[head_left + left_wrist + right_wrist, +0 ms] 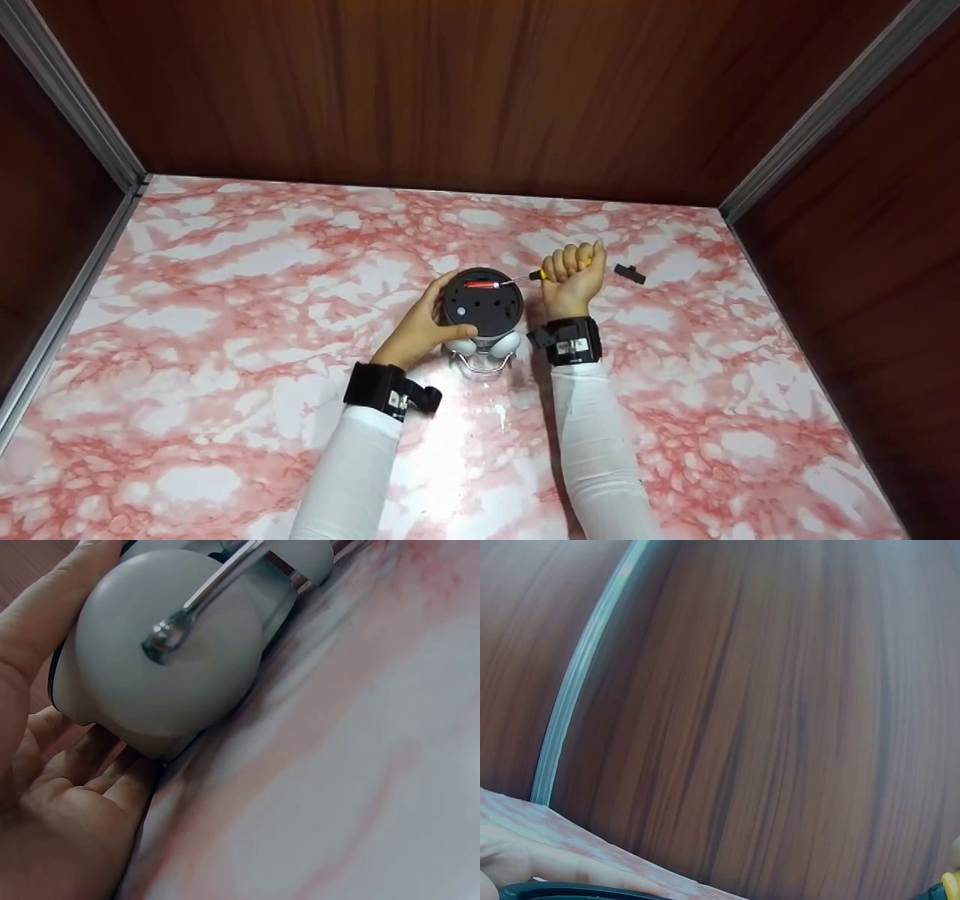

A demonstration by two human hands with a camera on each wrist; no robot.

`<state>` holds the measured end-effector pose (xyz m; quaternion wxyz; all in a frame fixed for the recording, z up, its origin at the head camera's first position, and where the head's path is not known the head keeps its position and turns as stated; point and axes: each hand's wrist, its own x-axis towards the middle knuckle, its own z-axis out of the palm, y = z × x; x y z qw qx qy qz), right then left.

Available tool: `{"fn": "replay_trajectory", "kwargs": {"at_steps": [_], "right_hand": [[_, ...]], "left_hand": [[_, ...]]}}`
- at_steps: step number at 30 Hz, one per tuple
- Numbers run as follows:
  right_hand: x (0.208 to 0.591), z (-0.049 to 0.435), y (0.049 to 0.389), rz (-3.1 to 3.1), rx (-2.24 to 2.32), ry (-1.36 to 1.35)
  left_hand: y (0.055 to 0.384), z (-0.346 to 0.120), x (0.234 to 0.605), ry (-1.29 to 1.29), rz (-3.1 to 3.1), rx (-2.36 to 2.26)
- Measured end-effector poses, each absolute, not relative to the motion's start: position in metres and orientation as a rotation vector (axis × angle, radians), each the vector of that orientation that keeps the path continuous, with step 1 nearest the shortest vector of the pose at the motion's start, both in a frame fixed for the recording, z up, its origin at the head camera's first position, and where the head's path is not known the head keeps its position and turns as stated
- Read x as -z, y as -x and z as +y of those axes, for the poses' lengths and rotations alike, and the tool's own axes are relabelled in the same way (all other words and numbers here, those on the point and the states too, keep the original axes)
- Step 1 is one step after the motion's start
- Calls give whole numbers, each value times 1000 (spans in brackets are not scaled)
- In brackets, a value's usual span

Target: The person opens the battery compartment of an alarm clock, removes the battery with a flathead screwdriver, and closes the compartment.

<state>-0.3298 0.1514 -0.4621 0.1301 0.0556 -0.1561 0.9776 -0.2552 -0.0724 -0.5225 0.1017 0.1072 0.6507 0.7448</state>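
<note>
A twin-bell alarm clock (486, 319) lies with its black back up and its bells toward me. A red battery (480, 285) sits in the slot in its back. My left hand (424, 326) holds the clock from the left, thumb on the near rim. In the left wrist view, a pale bell (169, 645) and the metal carrying handle (221, 581) show beside that hand. My right hand (574, 274) grips a screwdriver (537, 276) by its yellow and black handle. Its shaft reaches left to the battery's right end. In the right wrist view only a bit of yellow handle (951, 885) shows.
A small black battery cover (630, 274) lies on the red-and-white marbled table (225, 360), right of my right hand. Dark wood panels (435, 97) with metal corner strips (817, 112) stand at the back and both sides.
</note>
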Motion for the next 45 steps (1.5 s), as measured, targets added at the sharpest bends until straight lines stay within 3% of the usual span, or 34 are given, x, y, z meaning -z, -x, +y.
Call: {"fn": "replay_trajectory", "kwargs": {"at_steps": [13, 45], "right_hand": [[458, 151, 326, -514, -2839, -341], [454, 149, 323, -568, -2777, -329]], "left_hand": [[257, -72, 523, -368, 1902, -2222], [256, -73, 525, -334, 1854, -2242]]}}
